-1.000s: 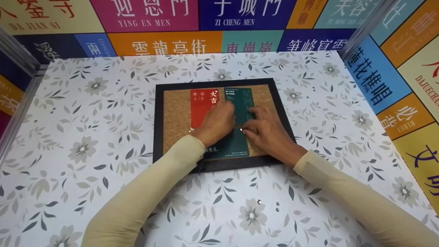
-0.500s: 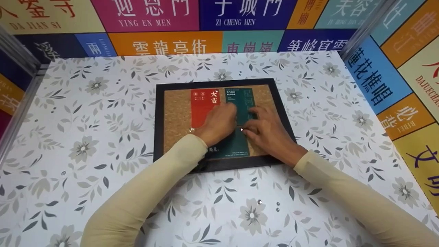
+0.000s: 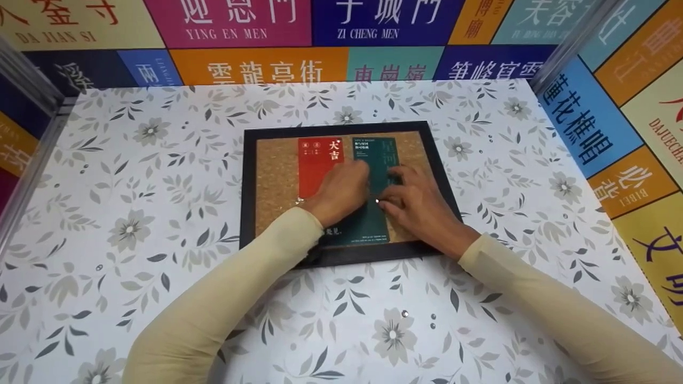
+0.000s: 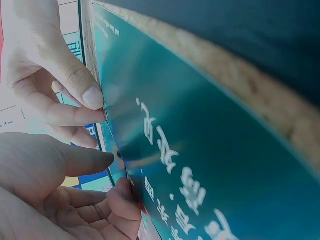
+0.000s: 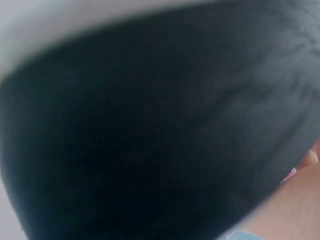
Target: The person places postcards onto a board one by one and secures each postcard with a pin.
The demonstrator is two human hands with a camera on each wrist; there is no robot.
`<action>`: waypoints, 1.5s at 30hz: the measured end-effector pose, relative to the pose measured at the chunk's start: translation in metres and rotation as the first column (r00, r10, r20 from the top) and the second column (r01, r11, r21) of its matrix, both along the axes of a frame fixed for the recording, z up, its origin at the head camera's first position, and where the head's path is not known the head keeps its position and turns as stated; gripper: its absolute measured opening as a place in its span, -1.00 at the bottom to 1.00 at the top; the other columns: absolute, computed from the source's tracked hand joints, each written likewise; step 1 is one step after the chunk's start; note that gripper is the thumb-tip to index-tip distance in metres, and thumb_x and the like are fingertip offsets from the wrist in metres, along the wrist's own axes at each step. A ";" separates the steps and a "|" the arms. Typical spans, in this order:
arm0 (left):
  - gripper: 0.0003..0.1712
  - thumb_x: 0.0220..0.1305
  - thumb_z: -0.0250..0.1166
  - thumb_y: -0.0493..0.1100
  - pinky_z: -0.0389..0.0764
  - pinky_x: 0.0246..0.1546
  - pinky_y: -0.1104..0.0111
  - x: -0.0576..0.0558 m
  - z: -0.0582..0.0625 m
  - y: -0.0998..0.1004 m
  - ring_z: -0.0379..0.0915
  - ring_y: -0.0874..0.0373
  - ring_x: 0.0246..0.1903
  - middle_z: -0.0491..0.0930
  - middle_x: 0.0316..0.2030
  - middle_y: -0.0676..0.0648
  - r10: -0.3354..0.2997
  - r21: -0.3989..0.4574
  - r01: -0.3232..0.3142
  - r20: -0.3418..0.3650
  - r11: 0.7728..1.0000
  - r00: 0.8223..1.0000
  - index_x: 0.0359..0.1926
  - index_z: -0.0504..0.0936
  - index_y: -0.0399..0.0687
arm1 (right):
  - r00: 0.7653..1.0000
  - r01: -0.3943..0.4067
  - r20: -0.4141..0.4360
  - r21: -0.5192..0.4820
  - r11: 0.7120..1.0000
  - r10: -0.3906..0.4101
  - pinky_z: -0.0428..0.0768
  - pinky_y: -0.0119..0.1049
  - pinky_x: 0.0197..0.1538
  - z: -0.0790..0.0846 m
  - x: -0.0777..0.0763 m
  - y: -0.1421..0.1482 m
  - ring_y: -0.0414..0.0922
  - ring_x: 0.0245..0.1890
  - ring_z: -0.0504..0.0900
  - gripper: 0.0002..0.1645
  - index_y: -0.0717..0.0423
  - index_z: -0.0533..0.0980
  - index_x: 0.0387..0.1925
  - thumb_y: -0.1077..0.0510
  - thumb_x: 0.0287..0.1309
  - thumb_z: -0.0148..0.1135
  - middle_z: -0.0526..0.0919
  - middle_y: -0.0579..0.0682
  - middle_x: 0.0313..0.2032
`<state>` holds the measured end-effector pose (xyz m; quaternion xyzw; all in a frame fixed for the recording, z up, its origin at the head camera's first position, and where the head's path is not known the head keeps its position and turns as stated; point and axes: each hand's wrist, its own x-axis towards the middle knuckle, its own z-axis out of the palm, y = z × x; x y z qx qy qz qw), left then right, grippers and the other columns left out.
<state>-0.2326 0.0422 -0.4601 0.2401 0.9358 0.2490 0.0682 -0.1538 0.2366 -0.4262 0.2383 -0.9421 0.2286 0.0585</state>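
A black-framed cork board [image 3: 277, 176] lies on the table in the head view. It bears a red card [image 3: 315, 173], an upper green card [image 3: 376, 154] and a lower green card [image 3: 368, 226]. My left hand [image 3: 341, 186] lies over the cards with fingers curled; its thumb [image 4: 95, 160] reaches a small dark thing [image 4: 119, 155] in the left wrist view. What its fingertips hold is unclear. My right hand [image 3: 416, 202] pinches a small shiny thumbtack [image 3: 377, 201] between thumb and forefinger, at the lower green card's edge.
Small shiny bits [image 3: 299, 201] lie on the cork by the red card's lower corner. Another shiny piece [image 3: 405, 313] lies on the floral tablecloth [image 3: 213, 325]. Printed panels [image 3: 256, 66] stand behind and at the sides. A blurred dark surface [image 5: 150, 115] fills most of the right wrist view.
The upper green card has shifted slightly to the right, widening its gap from the red card. My left hand has shifted a little right. The right hand stays in place.
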 end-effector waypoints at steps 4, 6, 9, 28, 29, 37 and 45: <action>-0.84 0.51 0.22 -0.23 0.74 -0.25 0.07 0.000 -0.003 0.000 0.63 -0.12 -0.23 0.67 -0.22 -0.19 0.007 -0.004 -0.007 -0.093 1.000 0.996 -0.09 0.71 -0.17 | 1.000 -0.014 -0.017 0.000 1.000 0.014 0.19 0.31 0.61 0.000 -0.001 0.000 0.28 0.52 0.38 -0.84 0.13 0.86 -0.09 0.13 0.41 0.53 0.58 0.31 0.38; -0.79 0.52 0.22 -0.23 0.77 -0.13 0.01 0.009 0.010 -0.001 0.61 -0.21 -0.07 0.69 -0.09 -0.28 0.002 -0.011 -0.004 -0.151 1.000 0.989 -0.08 0.76 -0.24 | 1.000 -0.016 -0.018 0.001 1.000 0.016 0.19 0.30 0.61 0.000 -0.001 0.000 0.27 0.52 0.39 -0.83 0.13 0.86 -0.10 0.13 0.41 0.53 0.59 0.31 0.37; -0.74 0.52 0.25 -0.24 0.78 0.05 -0.02 0.025 0.040 -0.003 0.50 -0.26 0.13 0.65 0.09 -0.35 -0.010 -0.047 0.000 -0.217 0.999 0.976 -0.03 0.80 -0.33 | 1.000 -0.016 -0.022 0.006 1.000 0.016 0.20 0.30 0.61 0.000 -0.002 0.001 0.26 0.51 0.39 -0.83 0.13 0.86 -0.11 0.12 0.40 0.54 0.60 0.31 0.37; -0.37 0.56 0.39 -0.08 0.40 0.43 -0.34 0.037 0.053 -0.017 0.22 -0.26 0.47 0.37 0.58 -0.24 -0.014 -0.090 0.011 -0.040 0.996 0.999 0.51 0.56 -0.25 | 1.000 -0.002 0.008 0.025 1.000 0.002 0.16 0.33 0.62 0.001 0.000 -0.001 0.30 0.55 0.34 -0.82 0.11 0.85 -0.07 0.11 0.42 0.51 0.54 0.31 0.43; -0.38 0.56 0.39 -0.08 0.41 0.42 -0.34 0.037 0.052 -0.018 0.23 -0.26 0.45 0.39 0.57 -0.23 -0.018 -0.085 0.015 -0.033 0.996 0.999 0.51 0.56 -0.24 | 1.000 -0.001 0.007 0.019 1.000 0.001 0.16 0.32 0.62 0.001 0.000 -0.001 0.30 0.55 0.35 -0.82 0.11 0.85 -0.08 0.11 0.42 0.51 0.54 0.31 0.43; -0.44 0.56 0.36 -0.04 0.44 0.33 -0.28 0.018 0.020 -0.016 0.30 -0.22 0.38 0.50 0.46 -0.16 -0.024 -0.062 0.022 -0.035 0.998 0.999 0.45 0.62 -0.16 | 1.000 -0.008 0.024 -0.029 1.000 0.009 0.21 0.29 0.61 0.000 0.000 0.001 0.32 0.53 0.36 -0.84 0.10 0.85 -0.07 0.13 0.43 0.50 0.55 0.32 0.41; -0.42 0.55 0.38 -0.03 0.42 0.36 -0.27 0.019 0.022 -0.017 0.31 -0.24 0.39 0.47 0.50 -0.16 -0.020 -0.074 0.017 -0.033 0.997 0.999 0.47 0.62 -0.14 | 0.998 -0.006 0.055 -0.071 0.997 0.010 0.22 0.24 0.61 0.007 0.009 0.003 0.25 0.53 0.36 -0.82 0.10 0.84 -0.02 0.16 0.42 0.50 0.54 0.27 0.43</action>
